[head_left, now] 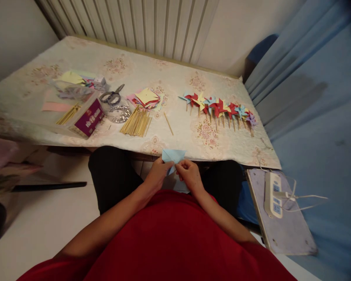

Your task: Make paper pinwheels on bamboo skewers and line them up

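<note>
Head view
Paper: light blue paper [173, 156], folded into pointed flaps, upper edge flat, one tip hanging down between the hands; thin, matte, creased.
Place of paper: over the lap, just in front of the near edge of the table [76, 54], not resting on it.
Left hand: left hand [158, 171] pinching the lower left part of the paper, fingers curled in.
Right hand: right hand [190, 175] pinching the lower right part, fingertips almost meeting those of the left.
Ahead on the table: one loose stick [168, 123], lying alone between the bundle and the row.
Left of it: bundle of sticks [137, 122], and behind that a stack of paper squares [146, 98], red, yellow and pink.
Right side of table: row of pinwheels [220, 108], red, yellow, blue and purple, on sticks, overlapping.
Far left: scissors [113, 95], a purple box [90, 117], more sticks beside it.
Off the table, right: power strip [273, 194] on a grey board [283, 230].
</note>
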Motion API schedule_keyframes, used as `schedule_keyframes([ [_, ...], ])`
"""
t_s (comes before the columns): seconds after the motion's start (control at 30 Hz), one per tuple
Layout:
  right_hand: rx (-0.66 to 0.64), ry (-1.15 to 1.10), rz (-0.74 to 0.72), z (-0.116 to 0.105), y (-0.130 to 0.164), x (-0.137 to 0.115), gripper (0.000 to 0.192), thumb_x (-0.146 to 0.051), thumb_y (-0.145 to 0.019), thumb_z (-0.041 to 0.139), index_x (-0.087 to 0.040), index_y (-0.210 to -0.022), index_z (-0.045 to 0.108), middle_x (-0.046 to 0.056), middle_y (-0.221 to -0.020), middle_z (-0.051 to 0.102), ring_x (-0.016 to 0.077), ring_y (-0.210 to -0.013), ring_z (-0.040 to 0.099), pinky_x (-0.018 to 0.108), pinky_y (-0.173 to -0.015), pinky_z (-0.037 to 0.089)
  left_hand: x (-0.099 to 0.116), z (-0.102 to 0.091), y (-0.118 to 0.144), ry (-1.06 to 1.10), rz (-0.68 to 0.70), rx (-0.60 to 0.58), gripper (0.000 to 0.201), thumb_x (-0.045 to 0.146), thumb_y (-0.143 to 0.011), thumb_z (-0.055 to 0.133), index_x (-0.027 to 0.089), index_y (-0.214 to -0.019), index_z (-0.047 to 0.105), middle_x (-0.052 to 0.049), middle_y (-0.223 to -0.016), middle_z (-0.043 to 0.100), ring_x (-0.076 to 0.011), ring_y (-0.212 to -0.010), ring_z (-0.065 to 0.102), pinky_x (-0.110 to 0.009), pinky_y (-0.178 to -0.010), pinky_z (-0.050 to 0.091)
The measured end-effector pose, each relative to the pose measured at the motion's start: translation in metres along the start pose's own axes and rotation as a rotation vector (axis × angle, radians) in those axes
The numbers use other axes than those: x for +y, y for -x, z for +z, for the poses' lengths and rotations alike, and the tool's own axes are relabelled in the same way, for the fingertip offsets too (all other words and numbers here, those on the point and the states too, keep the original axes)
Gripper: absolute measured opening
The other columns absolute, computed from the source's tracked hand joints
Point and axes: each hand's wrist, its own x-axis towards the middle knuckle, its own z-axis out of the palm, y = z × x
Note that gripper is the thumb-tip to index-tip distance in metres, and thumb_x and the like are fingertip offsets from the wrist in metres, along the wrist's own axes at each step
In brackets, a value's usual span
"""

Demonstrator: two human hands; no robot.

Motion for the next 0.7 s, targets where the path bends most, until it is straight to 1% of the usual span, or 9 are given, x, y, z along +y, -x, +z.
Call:
schedule_keyframes([
  [0.2, 0.009, -0.014, 0.003, 0.0, -0.002, 0.005, 0.022, -0.037, -0.073, 0.061, -0.02, -0.062, 0.052, -0.005, -0.05, 0.052, 0.0083, -0.038, 0.04, 0.023, -0.04, 0.029, -0.003, -0.003, -0.002, 0.0, 0.013, -0.002, 0.019, 0.022, -0.059, 0.061, 0.016, -0.078, 0.063, 0.001, -0.068, 0.062, -0.0123, -0.061, 0.053, -0.024, -0.061, 0.041],
  [0.27, 0.073, -0.032, -0.009, -0.004, -0.006, 0.01, 0.023, -0.04, -0.072, 0.063, -0.019, -0.066, 0.055, -0.004, -0.052, 0.053, 0.0086, -0.042, 0.041, 0.023, -0.042, 0.031, -0.004, -0.004, -0.002, 0.011, 0.008, -0.006, 0.021, 0.023, -0.061, 0.063, 0.015, -0.08, 0.065, 0.0, -0.071, 0.064, -0.0134, -0.064, 0.055, -0.025, -0.063, 0.042],
  [0.37, 0.219, -0.094, -0.019, -0.015, -0.015, 0.02, 0.029, -0.045, -0.07, 0.067, -0.018, -0.078, 0.061, -0.002, -0.061, 0.058, 0.0099, -0.049, 0.046, 0.023, -0.047, 0.035, -0.004, -0.006, -0.002, 0.034, -0.004, -0.016, 0.023, 0.023, -0.062, 0.064, 0.015, -0.084, 0.066, -0.002, -0.075, 0.067, -0.0145, -0.066, 0.057, -0.027, -0.065, 0.044],
  [0.43, 0.254, -0.182, 0.01, -0.023, -0.022, 0.026, 0.036, -0.048, -0.07, 0.067, -0.017, -0.089, 0.063, 0.0, -0.069, 0.062, 0.011, -0.054, 0.05, 0.023, -0.05, 0.038, -0.003, -0.008, -0.003, 0.041, -0.008, -0.021, 0.022, 0.023, -0.062, 0.065, 0.015, -0.083, 0.067, -0.003, -0.076, 0.067, -0.0143, -0.065, 0.057, -0.027, -0.065, 0.044],
  [0.53, 0.215, -0.316, 0.055, -0.036, -0.03, 0.03, 0.046, -0.051, -0.07, 0.066, -0.018, -0.103, 0.063, 0.005, -0.089, 0.067, 0.0137, -0.067, 0.059, 0.025, -0.058, 0.044, 0.0, -0.011, -0.004, 0.029, -0.034, -0.051, 0.023, 0.023, -0.06, 0.067, 0.015, -0.082, 0.067, -0.003, -0.075, 0.067, -0.0143, -0.065, 0.057, -0.026, -0.065, 0.043],
  [0.6, 0.14, -0.338, 0.03, -0.044, -0.034, 0.027, 0.048, -0.05, -0.07, 0.067, -0.019, -0.106, 0.063, 0.007, -0.102, 0.067, 0.0162, -0.08, 0.062, 0.027, -0.066, 0.048, 0.003, -0.014, -0.004, -0.01, -0.066, -0.11, 0.026, 0.023, -0.059, 0.067, 0.015, -0.083, 0.067, -0.003, -0.076, 0.067, -0.0146, -0.066, 0.057, -0.027, -0.066, 0.043],
  [0.63, 0.087, -0.325, 0.005, -0.048, -0.035, 0.025, 0.046, -0.048, -0.07, 0.068, -0.019, -0.106, 0.063, 0.008, -0.105, 0.067, 0.0174, -0.085, 0.063, 0.029, -0.07, 0.048, 0.006, -0.015, -0.004, -0.044, -0.08, -0.147, 0.027, 0.024, -0.058, 0.067, 0.015, -0.084, 0.067, -0.003, -0.075, 0.067, -0.0146, -0.065, 0.057, -0.027, -0.066, 0.043],
  [0.7, -0.052, -0.253, -0.034, -0.055, -0.038, 0.017, 0.042, -0.044, -0.067, 0.071, -0.02, -0.1, 0.066, 0.007, -0.101, 0.069, 0.0189, -0.09, 0.063, 0.031, -0.077, 0.048, 0.01, -0.018, -0.005, -0.156, -0.096, -0.212, 0.027, 0.025, -0.059, 0.067, 0.015, -0.084, 0.066, -0.002, -0.073, 0.065, -0.0142, -0.063, 0.055, -0.026, -0.064, 0.041],
])
